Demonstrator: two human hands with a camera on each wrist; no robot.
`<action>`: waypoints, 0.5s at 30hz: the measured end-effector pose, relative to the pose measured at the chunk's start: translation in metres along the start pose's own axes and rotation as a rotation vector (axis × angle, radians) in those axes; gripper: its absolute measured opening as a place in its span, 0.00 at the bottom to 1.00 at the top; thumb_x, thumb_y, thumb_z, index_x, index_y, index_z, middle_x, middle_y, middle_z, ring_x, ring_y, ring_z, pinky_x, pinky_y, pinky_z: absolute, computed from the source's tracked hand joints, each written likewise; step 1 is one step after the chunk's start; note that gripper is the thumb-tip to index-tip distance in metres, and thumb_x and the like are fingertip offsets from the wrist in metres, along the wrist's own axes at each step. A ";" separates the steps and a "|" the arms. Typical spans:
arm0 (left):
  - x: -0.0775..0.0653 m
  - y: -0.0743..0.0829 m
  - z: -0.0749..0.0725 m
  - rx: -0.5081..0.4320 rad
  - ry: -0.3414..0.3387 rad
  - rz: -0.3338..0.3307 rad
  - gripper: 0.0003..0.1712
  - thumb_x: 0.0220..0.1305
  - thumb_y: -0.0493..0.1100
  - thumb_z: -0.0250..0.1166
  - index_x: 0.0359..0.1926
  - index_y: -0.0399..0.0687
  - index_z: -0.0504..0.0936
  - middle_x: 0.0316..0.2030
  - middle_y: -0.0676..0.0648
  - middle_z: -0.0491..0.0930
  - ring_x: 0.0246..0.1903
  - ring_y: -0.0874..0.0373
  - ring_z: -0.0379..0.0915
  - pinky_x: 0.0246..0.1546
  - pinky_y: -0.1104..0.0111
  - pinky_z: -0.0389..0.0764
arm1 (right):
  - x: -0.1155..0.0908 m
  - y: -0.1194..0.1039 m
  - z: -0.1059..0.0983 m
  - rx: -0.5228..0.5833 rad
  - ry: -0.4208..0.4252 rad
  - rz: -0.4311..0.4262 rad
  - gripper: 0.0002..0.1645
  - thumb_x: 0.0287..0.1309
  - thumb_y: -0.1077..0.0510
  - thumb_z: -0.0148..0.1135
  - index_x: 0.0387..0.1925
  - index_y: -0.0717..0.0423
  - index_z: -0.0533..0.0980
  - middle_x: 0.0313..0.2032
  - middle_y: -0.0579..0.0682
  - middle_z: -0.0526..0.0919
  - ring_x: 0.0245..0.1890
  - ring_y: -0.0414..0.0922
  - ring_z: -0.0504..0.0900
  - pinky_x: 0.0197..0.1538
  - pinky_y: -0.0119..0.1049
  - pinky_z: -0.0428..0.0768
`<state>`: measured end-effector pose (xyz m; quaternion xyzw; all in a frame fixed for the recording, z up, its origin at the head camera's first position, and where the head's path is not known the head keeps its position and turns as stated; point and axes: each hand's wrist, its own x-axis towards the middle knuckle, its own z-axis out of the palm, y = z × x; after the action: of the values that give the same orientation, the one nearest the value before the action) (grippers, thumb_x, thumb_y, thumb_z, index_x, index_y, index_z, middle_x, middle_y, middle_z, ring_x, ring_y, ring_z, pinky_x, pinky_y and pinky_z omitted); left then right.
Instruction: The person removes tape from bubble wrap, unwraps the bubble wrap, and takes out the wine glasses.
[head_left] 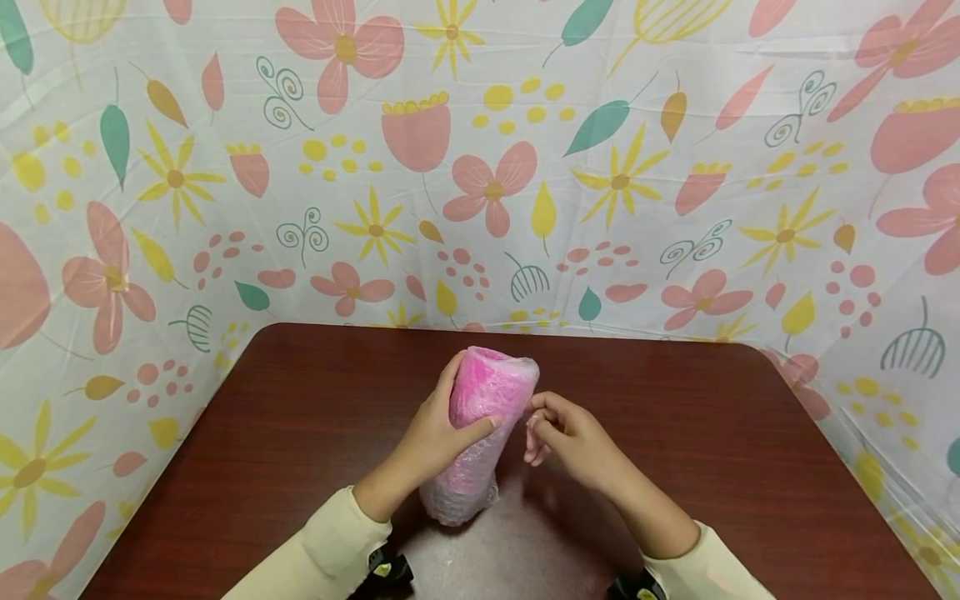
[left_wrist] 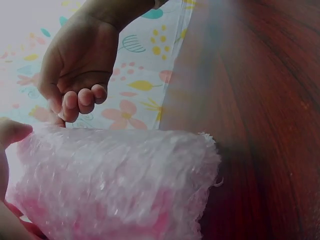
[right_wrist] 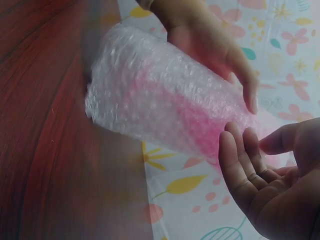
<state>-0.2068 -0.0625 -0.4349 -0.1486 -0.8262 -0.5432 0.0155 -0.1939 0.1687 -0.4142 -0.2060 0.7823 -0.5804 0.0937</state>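
A pink, roughly cylindrical bundle in clear bubble wrap (head_left: 480, 450) stands tilted on the table, its upper end leaning right in the head view. What lies inside is hidden by the wrap. My left hand (head_left: 427, 442) grips the bundle's upper left side, thumb across the front and fingers behind. At the upper right edge, my right hand (head_left: 573, 437) has its thumb and index finger together, pinching at the wrap. Its other fingers (right_wrist: 240, 155) are bent beside the bundle in the right wrist view. The pinched bit is too small to make out.
The dark red-brown table (head_left: 720, 450) extends to both sides of the bundle. A white cloth (head_left: 555, 192) printed with flowers and leaves hangs behind the table and along its sides. Black wrist straps (head_left: 390, 568) show at the sleeve ends.
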 end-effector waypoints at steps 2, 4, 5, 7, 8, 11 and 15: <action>0.001 0.000 0.000 -0.009 0.007 -0.007 0.59 0.55 0.58 0.75 0.78 0.78 0.46 0.72 0.48 0.67 0.61 0.50 0.73 0.61 0.48 0.74 | 0.000 0.000 0.000 -0.010 0.001 0.006 0.14 0.73 0.66 0.46 0.54 0.72 0.69 0.28 0.61 0.78 0.26 0.50 0.86 0.34 0.48 0.87; 0.002 -0.001 0.001 -0.021 0.013 -0.014 0.59 0.53 0.57 0.76 0.78 0.76 0.47 0.70 0.48 0.68 0.61 0.50 0.74 0.62 0.49 0.74 | -0.001 0.001 -0.001 -0.020 0.003 0.009 0.15 0.73 0.66 0.46 0.55 0.72 0.70 0.27 0.60 0.78 0.26 0.49 0.86 0.34 0.47 0.87; 0.002 -0.001 0.001 -0.023 0.018 -0.014 0.59 0.52 0.57 0.77 0.78 0.75 0.48 0.70 0.48 0.69 0.60 0.51 0.74 0.61 0.50 0.75 | -0.001 0.001 -0.001 -0.028 0.005 0.008 0.15 0.73 0.66 0.46 0.55 0.71 0.70 0.27 0.60 0.78 0.26 0.49 0.86 0.34 0.46 0.87; 0.003 -0.001 0.001 -0.035 0.027 -0.016 0.59 0.51 0.57 0.78 0.77 0.73 0.51 0.68 0.48 0.70 0.59 0.51 0.75 0.60 0.50 0.76 | -0.001 0.002 -0.001 -0.041 0.007 0.005 0.15 0.73 0.66 0.46 0.55 0.71 0.70 0.27 0.60 0.78 0.25 0.48 0.86 0.34 0.44 0.87; 0.003 -0.001 0.001 -0.041 0.032 -0.015 0.58 0.51 0.57 0.78 0.77 0.71 0.52 0.68 0.49 0.71 0.59 0.52 0.75 0.60 0.51 0.76 | -0.001 0.002 -0.001 -0.044 0.004 0.005 0.15 0.73 0.66 0.46 0.56 0.71 0.71 0.27 0.60 0.79 0.26 0.48 0.86 0.34 0.43 0.86; 0.004 -0.002 0.001 -0.062 0.046 -0.016 0.57 0.51 0.57 0.78 0.76 0.68 0.54 0.67 0.50 0.71 0.58 0.52 0.75 0.59 0.52 0.76 | 0.000 0.001 -0.002 -0.045 -0.009 0.014 0.16 0.74 0.64 0.47 0.57 0.68 0.71 0.31 0.62 0.81 0.29 0.47 0.87 0.35 0.41 0.86; 0.005 -0.003 0.001 -0.075 0.071 -0.026 0.57 0.50 0.57 0.79 0.76 0.64 0.55 0.68 0.52 0.69 0.59 0.52 0.73 0.60 0.52 0.76 | 0.001 0.001 -0.003 -0.033 -0.012 0.027 0.15 0.76 0.61 0.50 0.55 0.68 0.70 0.39 0.62 0.86 0.34 0.52 0.89 0.36 0.41 0.87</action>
<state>-0.2121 -0.0611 -0.4368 -0.1188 -0.8062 -0.5788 0.0323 -0.1966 0.1712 -0.4141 -0.2004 0.7938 -0.5650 0.1029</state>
